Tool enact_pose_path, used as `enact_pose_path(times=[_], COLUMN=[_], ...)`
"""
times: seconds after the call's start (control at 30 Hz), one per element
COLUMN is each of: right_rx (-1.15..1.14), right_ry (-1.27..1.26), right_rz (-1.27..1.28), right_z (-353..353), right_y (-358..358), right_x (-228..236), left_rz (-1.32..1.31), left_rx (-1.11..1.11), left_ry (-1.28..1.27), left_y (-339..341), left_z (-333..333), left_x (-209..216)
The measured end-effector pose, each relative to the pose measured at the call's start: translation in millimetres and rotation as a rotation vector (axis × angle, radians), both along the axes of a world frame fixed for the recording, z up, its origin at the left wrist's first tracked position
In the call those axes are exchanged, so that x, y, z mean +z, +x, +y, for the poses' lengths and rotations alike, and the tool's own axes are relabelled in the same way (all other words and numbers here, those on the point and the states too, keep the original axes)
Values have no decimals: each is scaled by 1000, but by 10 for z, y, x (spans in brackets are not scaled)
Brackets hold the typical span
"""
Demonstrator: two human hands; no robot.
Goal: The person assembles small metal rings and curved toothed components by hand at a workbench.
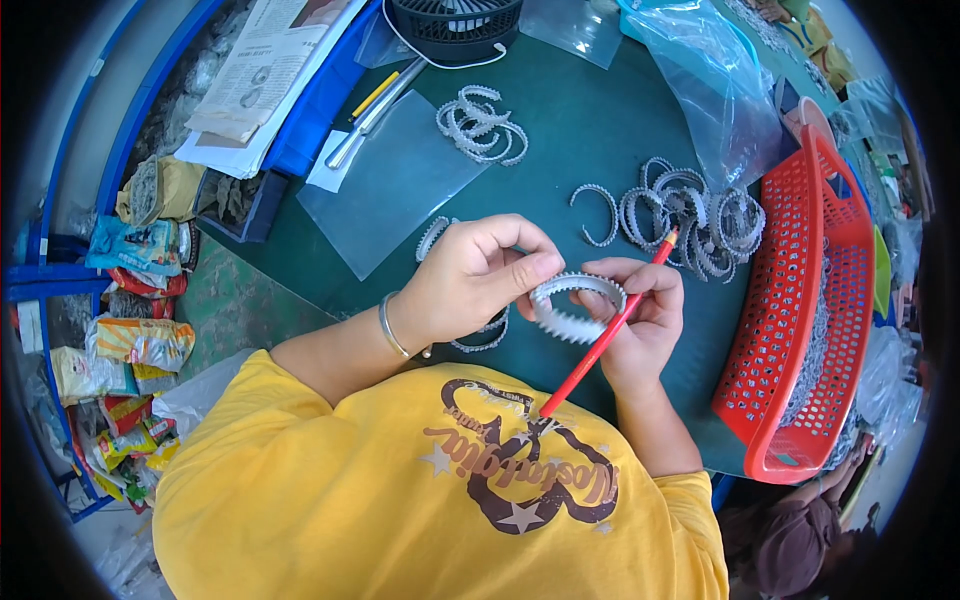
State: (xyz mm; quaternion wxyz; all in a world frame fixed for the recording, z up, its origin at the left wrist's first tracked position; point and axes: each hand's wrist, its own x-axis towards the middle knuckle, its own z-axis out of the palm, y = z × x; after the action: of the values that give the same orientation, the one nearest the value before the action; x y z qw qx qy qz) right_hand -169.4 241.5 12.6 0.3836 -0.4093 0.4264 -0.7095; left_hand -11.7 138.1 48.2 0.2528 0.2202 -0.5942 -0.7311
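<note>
Over the near part of the green table, I hold a pale grey toothed ring (pixel 572 326) tilted between both hands. The thumb and fingers of my left hand (pixel 470 278) pinch together at its left side; their exact contact is partly hidden. My right hand (pixel 645 325) grips the ring's right side and also keeps a red pencil (pixel 588 362) slanting across the palm, its sharpened end pointing up and away. Partly hidden behind my left hand and wrist lie more toothed rings (pixel 482 343). A lone open-ended ring (pixel 597 215) rests beyond my right hand.
A heap of grey rings (pixel 705 215) lies far right, and a smaller cluster (pixel 482 128) lies far left on clear plastic sheeting (pixel 375 220). The tall red perforated basket (pixel 790 300) borders the right side. At the back stand a dark fan (pixel 455 25) and a crumpled plastic bag (pixel 715 90).
</note>
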Motion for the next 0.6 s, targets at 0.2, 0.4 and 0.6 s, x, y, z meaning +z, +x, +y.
enact_pose_path(times=[0.2,0.4,0.6], right_rx=[-20,15,30], right_ry=[-132,-111,96], right_rz=[253,279,286], right_z=[2,-26,-35], right_y=[-29,6,145], right_x=[67,87,96], left_rz=[-81,-83,-24], left_rx=[-112,-80,9], left_ry=[234,295,76], left_y=[-4,-14,-28], left_z=[18,27,84], left_x=[-50,-14,-131])
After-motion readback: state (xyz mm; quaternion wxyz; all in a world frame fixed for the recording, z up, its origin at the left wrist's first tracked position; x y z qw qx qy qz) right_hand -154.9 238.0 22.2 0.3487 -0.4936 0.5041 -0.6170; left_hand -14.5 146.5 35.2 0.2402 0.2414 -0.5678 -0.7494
